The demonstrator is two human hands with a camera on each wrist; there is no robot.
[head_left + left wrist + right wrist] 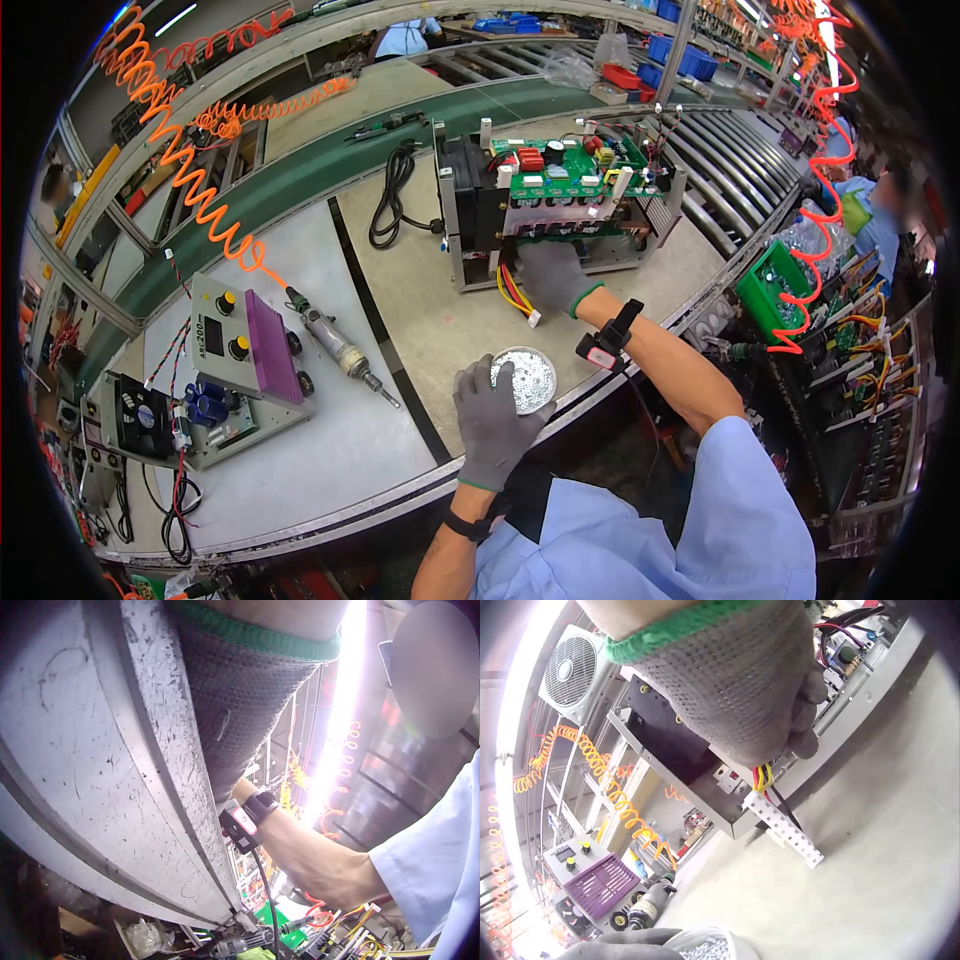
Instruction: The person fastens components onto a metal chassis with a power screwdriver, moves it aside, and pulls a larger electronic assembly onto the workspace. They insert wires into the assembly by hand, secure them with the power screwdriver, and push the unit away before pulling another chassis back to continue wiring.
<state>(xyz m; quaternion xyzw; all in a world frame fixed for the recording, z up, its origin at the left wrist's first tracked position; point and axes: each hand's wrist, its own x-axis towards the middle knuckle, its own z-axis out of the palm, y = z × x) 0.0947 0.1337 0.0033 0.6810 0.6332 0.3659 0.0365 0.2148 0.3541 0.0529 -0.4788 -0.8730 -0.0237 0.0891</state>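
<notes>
My left gloved hand (492,420) is curled around the side of a round white tub (524,380) near the table's front edge. Small silvery metal parts (709,949) fill the tub. In the right wrist view, fingers of the left glove lie at its rim. My right gloved hand (553,276) reaches into the open metal chassis (470,225), below a green circuit board (570,170). In the right wrist view its fingers (804,739) bend in at the chassis edge; what they hold is hidden. A white connector (787,832) on red, yellow and black wires hangs beneath that hand.
A coiled black power cord (392,200) lies left of the chassis. Further left are a pneumatic screwdriver (345,352) on an orange coiled hose and a second unit with a purple panel (270,345). A green bin (775,290) stands right; rollers (740,165) run behind.
</notes>
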